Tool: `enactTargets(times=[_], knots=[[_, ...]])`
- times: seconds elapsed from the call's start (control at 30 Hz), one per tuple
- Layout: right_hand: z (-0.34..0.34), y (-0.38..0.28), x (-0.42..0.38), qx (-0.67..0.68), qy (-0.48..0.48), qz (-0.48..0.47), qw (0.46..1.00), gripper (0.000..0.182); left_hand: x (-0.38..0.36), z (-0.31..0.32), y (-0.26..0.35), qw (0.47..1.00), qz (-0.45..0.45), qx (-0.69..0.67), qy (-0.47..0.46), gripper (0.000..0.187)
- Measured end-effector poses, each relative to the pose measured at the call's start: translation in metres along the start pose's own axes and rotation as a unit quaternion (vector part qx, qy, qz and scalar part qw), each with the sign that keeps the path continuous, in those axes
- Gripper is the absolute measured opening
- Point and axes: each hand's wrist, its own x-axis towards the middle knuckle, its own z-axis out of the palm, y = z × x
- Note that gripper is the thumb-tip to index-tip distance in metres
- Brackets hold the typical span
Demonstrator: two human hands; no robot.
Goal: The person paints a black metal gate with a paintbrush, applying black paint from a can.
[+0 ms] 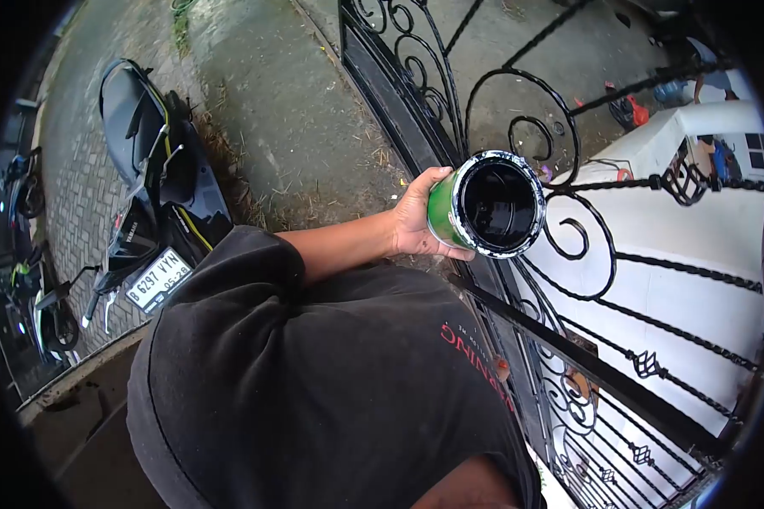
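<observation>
My left hand is wrapped around the side of a green paint can, with the thumb on the upper side and fingers around the lower side. The open mouth of the can faces me, and glossy black paint shows inside. White and black smears cover its rim. Behind and beside the can stands a black wrought-iron gate with scrolls and twisted bars. Of my right arm, only a patch of skin shows at the bottom edge; the right hand is out of sight.
A parked motorcycle stands on the left, with more motorbikes at the far left edge. Past the gate are a low white wall, a red bag and a person at upper right. Dry grass litters the concrete ground.
</observation>
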Motion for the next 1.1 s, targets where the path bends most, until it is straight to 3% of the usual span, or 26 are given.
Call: enactTargets(times=[0.1,0.17,0.23,0.3,0.33,0.37,0.4,0.47,0.57,0.67,0.73,0.83,0.97,1.1], knots=[[0.008,-0.041,0.031,0.034,-0.031,-0.101,0.994,0.020,-0.007,0.006,0.023,0.999,0.038,-0.016,-0.023,0.081],[0.043,-0.010,0.057,0.229,-0.023,0.064,0.971,0.020,-0.016,0.012,0.040,0.998,0.050,-0.025,-0.034,0.079],[0.026,-0.074,0.050,0.113,-0.068,0.025,0.991,0.018,-0.024,0.017,0.054,0.997,0.063,-0.026,-0.038,0.078],[0.020,-0.103,0.045,0.107,-0.121,0.044,0.986,0.017,-0.030,0.019,0.065,0.996,0.081,-0.030,-0.022,0.078],[0.030,-0.097,0.047,0.160,-0.149,0.082,0.972,0.017,-0.033,0.018,0.069,0.995,0.091,-0.030,-0.020,0.079],[0.049,-0.071,0.058,0.214,-0.176,0.119,0.954,0.017,-0.035,0.021,0.073,0.992,0.121,0.015,0.018,0.097],[0.069,-0.040,0.069,0.267,-0.200,0.156,0.930,0.017,-0.038,0.021,0.078,0.992,0.127,-0.005,0.010,0.093],[0.083,-0.069,0.062,0.185,-0.235,0.151,0.942,0.016,-0.046,0.017,0.088,0.990,0.137,-0.044,-0.005,0.085],[0.099,-0.126,0.057,0.053,-0.280,0.119,0.951,0.015,-0.058,0.019,0.106,0.981,0.188,-0.027,0.043,0.095],[0.125,-0.177,0.062,-0.046,-0.320,0.077,0.943,0.016,-0.075,-0.002,0.140,0.971,0.159,-0.170,-0.060,0.102],[0.146,-0.208,0.068,-0.107,-0.347,0.039,0.931,0.017,-0.096,-0.001,0.169,0.956,0.194,-0.208,-0.073,0.072],[0.188,-0.243,0.084,-0.196,-0.382,-0.037,0.903,0.019,-0.120,-0.016,0.215,0.948,0.262,-0.182,-0.003,0.065],[0.250,-0.246,0.123,-0.302,-0.395,-0.213,0.841,0.023,-0.149,0.014,0.269,0.946,0.295,-0.096,-0.099,0.053],[0.265,-0.386,0.124,-0.300,-0.466,-0.098,0.826,0.024,-0.183,0.020,0.327,0.943,0.312,-0.098,-0.067,0.055]])
